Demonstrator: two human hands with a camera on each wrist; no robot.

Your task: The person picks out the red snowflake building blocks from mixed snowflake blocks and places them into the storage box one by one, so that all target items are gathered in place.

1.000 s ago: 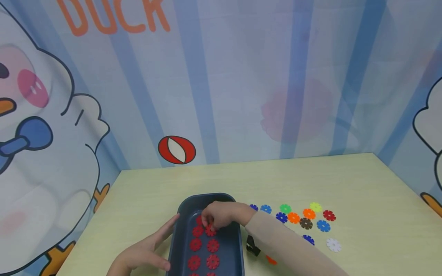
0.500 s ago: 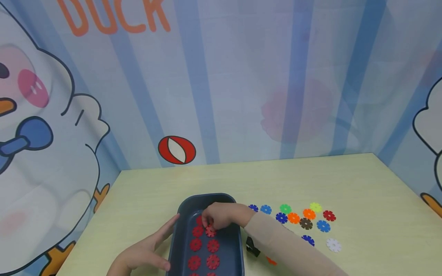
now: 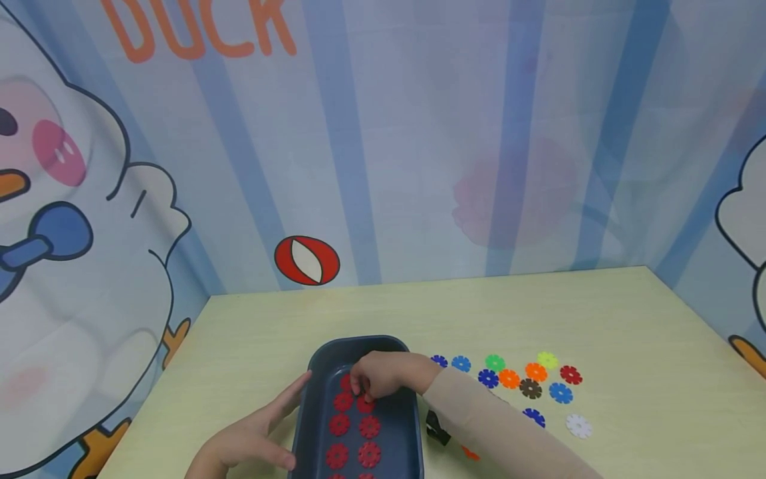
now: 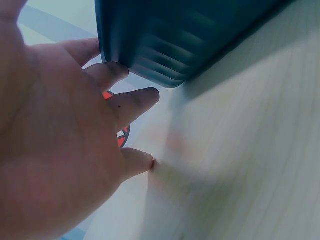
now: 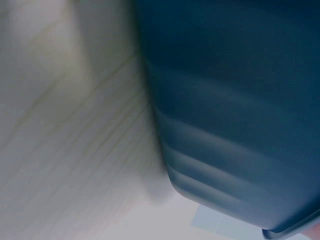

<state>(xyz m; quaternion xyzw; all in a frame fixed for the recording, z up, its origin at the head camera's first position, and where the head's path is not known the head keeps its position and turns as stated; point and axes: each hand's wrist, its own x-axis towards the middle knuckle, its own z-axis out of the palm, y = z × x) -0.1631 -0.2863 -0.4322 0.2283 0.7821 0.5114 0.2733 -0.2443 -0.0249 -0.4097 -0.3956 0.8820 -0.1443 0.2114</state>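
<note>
A dark blue tray [image 3: 395, 436] stands on the table, with red notched plastic discs [image 3: 369, 455] laid inside in two columns. Over its far half, my right hand [image 3: 383, 371] has thumb and forefinger pinched at a red snowflake disc [image 3: 366, 404] in the right column and partly covers it. My left hand [image 3: 251, 436] lies along the tray's left side, fingers spread and thumb near the rim. In the left wrist view, its fingertips [image 4: 150, 95] reach by the tray's outer wall [image 4: 170, 50]. The right wrist view shows mostly the tray's ribbed outer wall [image 5: 225, 125].
Right of the tray, several loose snowflake discs lie scattered, among them a green disc [image 3: 495, 362], a brown disc [image 3: 530, 388] and a white disc [image 3: 578, 426]. A black object [image 3: 437, 429] is close to the tray. A printed cloth backdrop [image 3: 419, 133] rises behind the table [image 3: 269, 332].
The red disc at my right fingertips has tilted slightly and looks darker now. My right hand stays nearly in place, and my left hand has not moved.
</note>
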